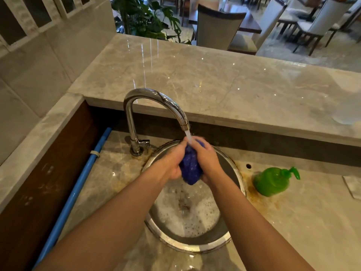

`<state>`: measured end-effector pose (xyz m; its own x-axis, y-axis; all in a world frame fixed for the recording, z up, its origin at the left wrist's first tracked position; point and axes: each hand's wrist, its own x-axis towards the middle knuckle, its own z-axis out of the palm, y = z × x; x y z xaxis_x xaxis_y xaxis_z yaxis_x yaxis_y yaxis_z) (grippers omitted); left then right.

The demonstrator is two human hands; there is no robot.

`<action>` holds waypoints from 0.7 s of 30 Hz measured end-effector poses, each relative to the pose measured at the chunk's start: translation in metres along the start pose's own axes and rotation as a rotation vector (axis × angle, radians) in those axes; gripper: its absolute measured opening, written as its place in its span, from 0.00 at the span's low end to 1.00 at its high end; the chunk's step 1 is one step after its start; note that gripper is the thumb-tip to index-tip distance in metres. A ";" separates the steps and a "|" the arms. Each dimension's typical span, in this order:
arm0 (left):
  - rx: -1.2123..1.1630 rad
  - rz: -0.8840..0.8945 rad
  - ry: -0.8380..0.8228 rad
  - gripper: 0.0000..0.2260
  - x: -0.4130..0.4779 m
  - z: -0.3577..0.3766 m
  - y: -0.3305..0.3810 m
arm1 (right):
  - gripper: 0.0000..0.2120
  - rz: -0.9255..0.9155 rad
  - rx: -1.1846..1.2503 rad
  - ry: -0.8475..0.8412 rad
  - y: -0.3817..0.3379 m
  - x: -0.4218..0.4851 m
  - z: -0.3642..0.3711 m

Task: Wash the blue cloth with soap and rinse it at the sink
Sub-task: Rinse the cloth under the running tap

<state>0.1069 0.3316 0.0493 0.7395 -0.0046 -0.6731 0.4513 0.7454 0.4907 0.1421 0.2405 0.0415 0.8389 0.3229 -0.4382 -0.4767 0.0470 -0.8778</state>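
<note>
The blue cloth (190,167) is bunched into a wad between both hands, over the round steel sink (237,173). My left hand (172,161) grips its left side and my right hand (207,157) grips its right side. Water runs from the chrome tap (154,100) onto the top of the cloth and my fingers. Soapy foam lies in the bottom of the sink around the drain. A green soap pump bottle (272,181) stands on the counter to the right of the sink.
A raised marble ledge (214,81) runs behind the tap. A blue pipe (78,184) lies along the left wall of the counter. A white object (353,185) sits at the right edge. Chairs and a plant stand beyond the ledge.
</note>
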 end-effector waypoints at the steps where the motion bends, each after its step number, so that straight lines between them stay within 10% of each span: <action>1: 0.045 0.018 0.001 0.13 0.000 0.000 0.002 | 0.08 0.027 0.083 0.054 0.000 0.002 -0.001; 6: -0.003 0.194 0.170 0.13 0.002 -0.020 -0.007 | 0.15 0.205 0.466 0.145 0.001 0.017 -0.006; 9: -0.057 -0.067 0.126 0.22 -0.001 -0.029 -0.024 | 0.19 0.267 0.567 0.090 0.000 0.014 0.005; 17: -0.093 -0.111 0.079 0.29 -0.013 -0.006 0.007 | 0.07 -0.366 -0.382 0.014 -0.006 0.003 0.004; 21: 0.186 0.042 0.085 0.26 -0.018 0.012 0.004 | 0.11 -0.276 -0.332 -0.074 0.000 0.002 0.002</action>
<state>0.1010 0.3260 0.0704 0.7182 0.0863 -0.6905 0.5113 0.6075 0.6078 0.1434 0.2429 0.0405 0.8958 0.4087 -0.1745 -0.1172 -0.1614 -0.9799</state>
